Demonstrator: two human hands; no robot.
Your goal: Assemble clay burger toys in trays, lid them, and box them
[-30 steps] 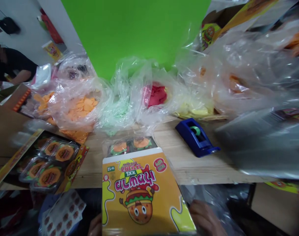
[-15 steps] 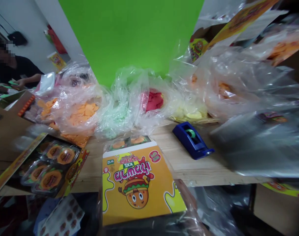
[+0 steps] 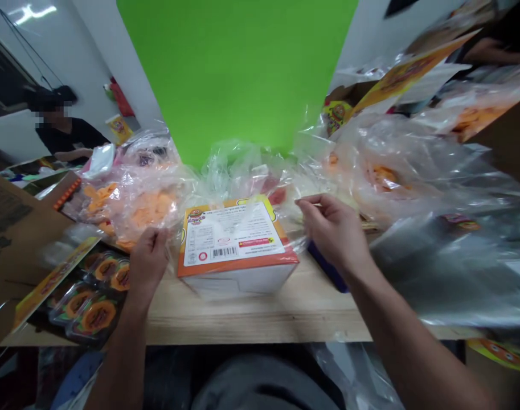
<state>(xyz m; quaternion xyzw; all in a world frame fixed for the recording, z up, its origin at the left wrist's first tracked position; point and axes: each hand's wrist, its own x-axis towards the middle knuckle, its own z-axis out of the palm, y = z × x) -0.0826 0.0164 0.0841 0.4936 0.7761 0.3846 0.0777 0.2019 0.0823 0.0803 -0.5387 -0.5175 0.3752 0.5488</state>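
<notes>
An orange and white printed box (image 3: pixel 234 242) stands on the wooden table (image 3: pixel 260 319) inside a clear plastic wrap, its barcode side turned up. My left hand (image 3: pixel 147 263) is closed on the wrap at the box's left side. At the box's right, my right hand (image 3: pixel 334 230) pinches the clear plastic with thumb and fingers. A blue tape dispenser (image 3: pixel 326 267) lies mostly hidden behind my right hand.
Clear bags of orange (image 3: pixel 134 208), red and yellow pieces line the back of the table below a green board (image 3: pixel 238 74). An open tray of burger-shaped sweets (image 3: pixel 89 296) lies at the left. Crumpled plastic sheets (image 3: pixel 447 245) cover the right side. Another person (image 3: pixel 63 131) sits at far left.
The box has been turned from its burger-picture face to its barcode side and set further onto the table. Both hands have come up from below and now grip the wrap at its sides.
</notes>
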